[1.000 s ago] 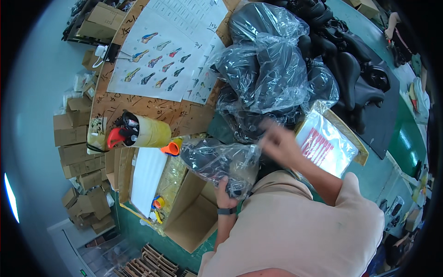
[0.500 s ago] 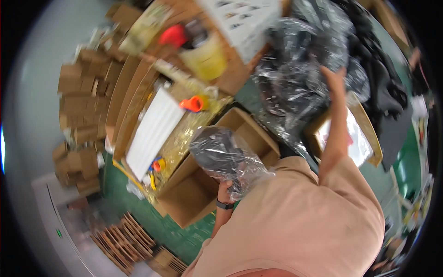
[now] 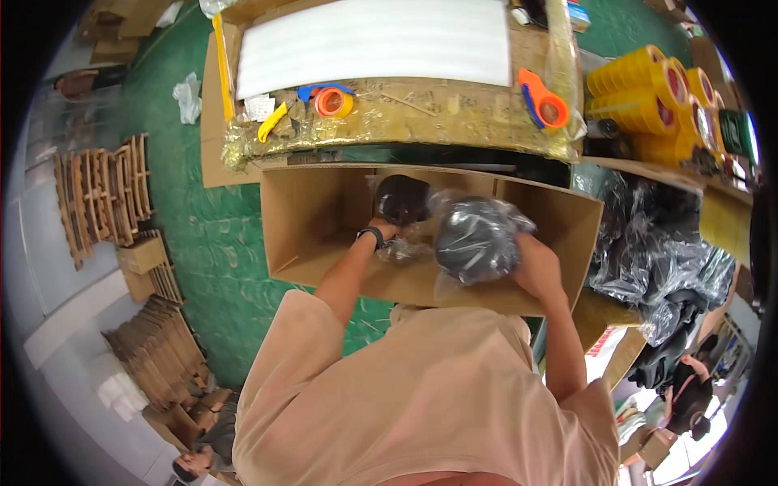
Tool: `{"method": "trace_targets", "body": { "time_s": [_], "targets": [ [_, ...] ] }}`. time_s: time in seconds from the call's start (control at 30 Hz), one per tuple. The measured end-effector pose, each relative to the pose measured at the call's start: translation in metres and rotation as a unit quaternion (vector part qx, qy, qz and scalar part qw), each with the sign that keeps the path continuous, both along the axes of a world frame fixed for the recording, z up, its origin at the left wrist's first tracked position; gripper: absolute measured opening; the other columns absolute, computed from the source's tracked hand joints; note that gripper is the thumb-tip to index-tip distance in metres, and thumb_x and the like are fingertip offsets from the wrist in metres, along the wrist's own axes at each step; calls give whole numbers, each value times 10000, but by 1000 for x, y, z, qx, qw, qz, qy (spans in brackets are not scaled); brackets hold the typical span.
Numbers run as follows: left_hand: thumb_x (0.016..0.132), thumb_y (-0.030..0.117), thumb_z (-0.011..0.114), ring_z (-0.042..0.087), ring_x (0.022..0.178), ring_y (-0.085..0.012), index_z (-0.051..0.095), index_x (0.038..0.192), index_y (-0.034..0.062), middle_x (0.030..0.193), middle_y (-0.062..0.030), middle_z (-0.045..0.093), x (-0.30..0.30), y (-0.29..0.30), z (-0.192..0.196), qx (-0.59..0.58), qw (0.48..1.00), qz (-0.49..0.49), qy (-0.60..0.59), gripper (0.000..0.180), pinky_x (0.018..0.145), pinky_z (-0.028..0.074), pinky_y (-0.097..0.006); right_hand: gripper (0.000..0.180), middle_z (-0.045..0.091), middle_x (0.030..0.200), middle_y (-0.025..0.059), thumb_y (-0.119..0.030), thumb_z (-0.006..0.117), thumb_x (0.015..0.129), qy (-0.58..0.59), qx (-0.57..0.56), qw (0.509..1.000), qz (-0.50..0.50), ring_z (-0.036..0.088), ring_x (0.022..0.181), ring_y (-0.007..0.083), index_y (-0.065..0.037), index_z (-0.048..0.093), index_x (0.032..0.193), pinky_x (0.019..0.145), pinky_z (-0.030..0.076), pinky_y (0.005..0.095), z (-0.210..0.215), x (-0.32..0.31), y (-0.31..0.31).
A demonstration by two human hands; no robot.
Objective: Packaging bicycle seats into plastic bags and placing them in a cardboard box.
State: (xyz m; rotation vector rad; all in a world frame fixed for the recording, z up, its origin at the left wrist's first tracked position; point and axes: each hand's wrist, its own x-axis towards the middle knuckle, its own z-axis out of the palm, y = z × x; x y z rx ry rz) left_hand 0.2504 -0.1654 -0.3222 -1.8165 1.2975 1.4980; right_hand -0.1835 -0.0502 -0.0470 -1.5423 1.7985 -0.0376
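Note:
A large open cardboard box (image 3: 316, 212) stands on the green floor in front of me. My left hand (image 3: 387, 228), with a dark wristband, reaches down into the box and holds a black item in clear plastic (image 3: 403, 199). My right hand (image 3: 538, 264) grips a second bagged black item (image 3: 476, 239) just above the box's near wall. Both bags are crinkled clear film around dark, rounded objects.
Beyond the box is a workbench (image 3: 454, 121) with a white foam sheet (image 3: 373, 36), orange tape dispensers (image 3: 543, 101), a yellow knife (image 3: 271, 123) and yellow tape rolls (image 3: 644, 89). More bagged black items (image 3: 673, 259) pile up at the right. Flat cardboard stacks (image 3: 105, 198) lie at the left.
The view has swung down to the open box. My right hand came back from the pile holding a second bagged item, and my left hand lowered its bag into the box.

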Motion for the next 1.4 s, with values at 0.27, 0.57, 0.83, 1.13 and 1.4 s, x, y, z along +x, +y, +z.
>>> {"method": "trace_targets", "body": {
  "time_s": [0.27, 0.57, 0.83, 1.13, 1.4],
  "targets": [
    [873, 158, 779, 649, 1312, -327, 662, 1366, 35, 1489, -149, 641, 137, 4, -170, 35, 978, 194, 74, 521, 1145, 528, -473, 206, 782, 1135, 193, -131, 627, 934, 77, 40, 976, 199, 748, 1119, 374, -64, 790, 1041, 935, 591, 528, -322, 163, -130],
    [1041, 237, 692, 371, 1560, -363, 375, 1641, 186, 1701, -61, 397, 195, -3, -142, 132, 834, 533, 42, 681, 1164, 372, -757, 345, 710, 1362, 192, -166, 577, 1007, -186, -190, 960, -90, 664, 1289, 399, -91, 732, 1306, 1098, 516, 538, -341, 264, -145],
    [1010, 475, 703, 468, 1478, -338, 251, 1716, 295, 1676, -72, 429, -23, -13, -16, 113, 973, 178, 97, 857, 990, 509, -630, 407, 747, 1229, 228, -134, 643, 883, -179, 79, 979, 59, 705, 1155, 432, -95, 722, 1281, 1013, 563, 520, -194, 79, -56],
    [1039, 203, 722, 608, 1342, -284, 350, 1642, -1, 1508, -212, 604, -242, 72, 97, -71, 976, -44, 202, 737, 1101, 504, -380, 400, 742, 1087, 215, -124, 699, 939, 157, -381, 767, -492, 718, 990, 424, -58, 658, 1332, 900, 587, 485, 58, -319, 168],
    [1065, 109, 674, 612, 1349, -251, 390, 1621, -2, 1466, -209, 630, -455, 147, 242, -127, 923, -67, 356, 634, 1155, 475, -373, 1148, 512, 1514, 284, -324, 938, 689, 289, -210, 752, -554, 492, 1389, 532, 14, 329, 1603, 1194, 416, 549, -33, -428, 272]
  ]
}}
